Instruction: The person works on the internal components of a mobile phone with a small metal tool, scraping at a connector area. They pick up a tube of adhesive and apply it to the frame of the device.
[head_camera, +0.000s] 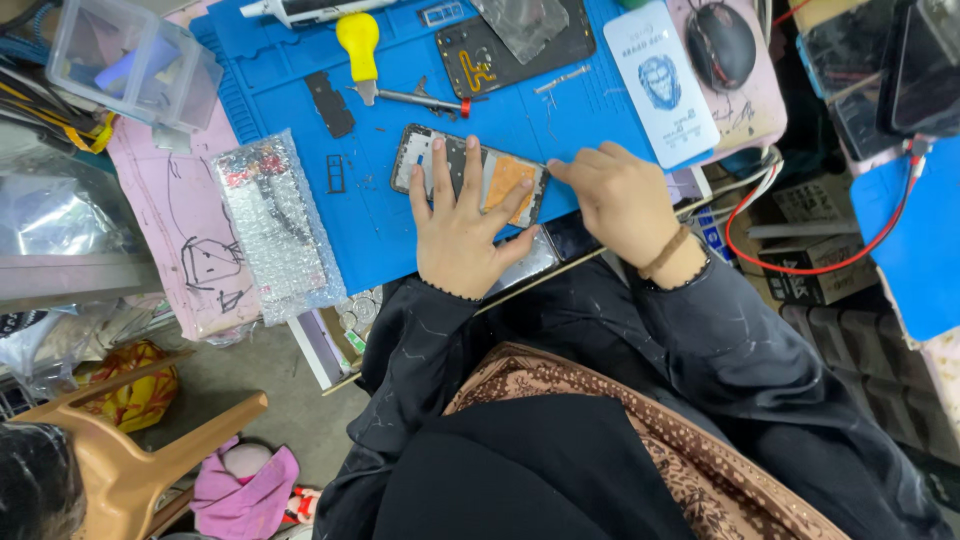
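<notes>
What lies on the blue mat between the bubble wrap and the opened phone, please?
In the head view, one small black frame-like part lies between the bubble wrap and the opened phone.

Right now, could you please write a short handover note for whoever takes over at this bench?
Left hand: flat, fingers spread, pressing on the opened phone frame on the blue mat.
Right hand: fingertips at the frame's right end, holding no tool.
Nearby: yellow-handled tool and tweezers above the frame, bubble wrap to its left.
Done: phone is open, inside exposed.
Left: frame not closed up.
</notes>
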